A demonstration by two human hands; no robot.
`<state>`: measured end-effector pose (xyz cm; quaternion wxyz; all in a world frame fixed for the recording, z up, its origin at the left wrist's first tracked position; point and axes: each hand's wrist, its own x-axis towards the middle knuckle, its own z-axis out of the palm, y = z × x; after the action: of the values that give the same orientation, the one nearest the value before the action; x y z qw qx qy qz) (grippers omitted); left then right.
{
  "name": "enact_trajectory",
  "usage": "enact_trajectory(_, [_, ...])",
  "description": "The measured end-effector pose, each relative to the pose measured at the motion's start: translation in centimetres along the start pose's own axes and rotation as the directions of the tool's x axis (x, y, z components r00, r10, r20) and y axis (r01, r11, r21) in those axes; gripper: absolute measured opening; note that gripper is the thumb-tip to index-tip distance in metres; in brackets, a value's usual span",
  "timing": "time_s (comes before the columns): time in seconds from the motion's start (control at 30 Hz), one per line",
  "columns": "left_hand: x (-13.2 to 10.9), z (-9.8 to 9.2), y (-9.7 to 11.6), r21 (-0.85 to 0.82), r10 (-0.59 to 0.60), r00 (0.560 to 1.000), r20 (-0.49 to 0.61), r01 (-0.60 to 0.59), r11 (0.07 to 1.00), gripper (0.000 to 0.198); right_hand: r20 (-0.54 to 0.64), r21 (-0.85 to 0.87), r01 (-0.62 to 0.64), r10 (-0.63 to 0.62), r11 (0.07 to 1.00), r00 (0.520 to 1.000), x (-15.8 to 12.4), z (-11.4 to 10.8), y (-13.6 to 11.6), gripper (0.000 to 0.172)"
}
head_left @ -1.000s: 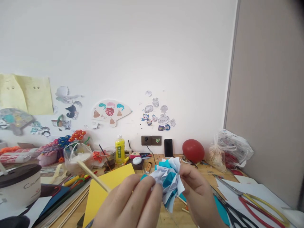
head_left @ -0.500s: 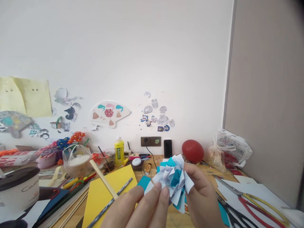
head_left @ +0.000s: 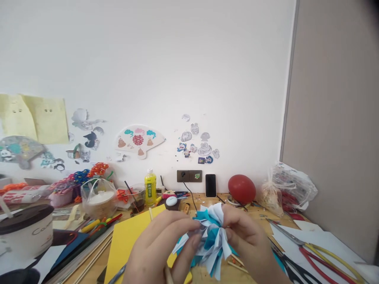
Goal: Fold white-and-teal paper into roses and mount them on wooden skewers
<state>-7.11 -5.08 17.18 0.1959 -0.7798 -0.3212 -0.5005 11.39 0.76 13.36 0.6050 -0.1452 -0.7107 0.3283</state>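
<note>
A ruffled paper flower (head_left: pixel 211 240) in white and turquoise is up in front of me, low in the middle of the head view, its petals fanned and curled. My left hand (head_left: pixel 164 246) pinches its left side between thumb and fingers. A pale wooden stick (head_left: pixel 168 275) runs through the same hand, its upper end poking out above the knuckles. On the flower's right edge, my right hand (head_left: pixel 248 240) grips petals between thumb and bent fingers. Yellow paper (head_left: pixel 126 232) lies on the table under my left hand, with a dark patterned strip (head_left: pixel 117 275) over it, partly hidden.
At right lie red-and-yellow-handled scissors (head_left: pixel 316 252) and black-handled scissors (head_left: pixel 291 265) on white paper. A lidded cup (head_left: pixel 26 236) stands at left beside thin sticks (head_left: pixel 93 258). Along the wall are a yellow bottle (head_left: pixel 150 188), a phone (head_left: pixel 211 185) and a red balloon (head_left: pixel 242 188).
My left fingers have shifted from the flower's front to pinching its left side, and the stick has swung more upright. The flower has turned and dropped slightly. The view has moved a little left.
</note>
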Motion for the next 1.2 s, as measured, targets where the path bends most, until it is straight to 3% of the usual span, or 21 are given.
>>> enact_trajectory(0.17, [0.0,0.2,-0.6,-0.190,-0.064,0.989,0.135,0.090,0.978,0.015,0.094,-0.069,-0.002,0.009,0.998,0.996,-0.1,-0.5,0.0,0.017])
enact_trajectory(0.33, [-0.1,0.2,-0.8,-0.130,-0.074,0.976,0.206,0.102,0.986,0.013,0.160,-0.112,0.047,-0.028,0.993,0.987,0.2,-0.8,-0.5,0.018])
enact_trajectory(0.7, [0.1,0.1,-0.6,-0.019,-0.037,0.996,0.080,0.039,0.999,0.014,0.164,-0.151,0.079,-0.054,0.985,0.985,0.1,-0.9,-0.9,0.020])
enact_trajectory(0.8, [0.0,0.1,-0.8,-0.009,-0.023,0.996,0.088,0.023,1.000,0.017,0.162,-0.163,0.087,-0.060,0.983,0.985,0.1,-0.8,-1.2,0.019])
enact_trajectory(1.0, [0.3,-0.2,-0.7,-0.093,-0.105,0.992,0.068,0.111,0.989,0.010,0.173,-0.156,0.124,-0.096,0.980,0.980,0.1,-0.7,-1.5,0.019])
enact_trajectory(1.2, [0.3,-0.3,-0.8,-0.370,-0.173,0.965,0.198,0.237,0.898,0.016,0.207,-0.086,0.061,-0.042,0.994,0.977,-0.1,-0.9,-1.2,0.016])
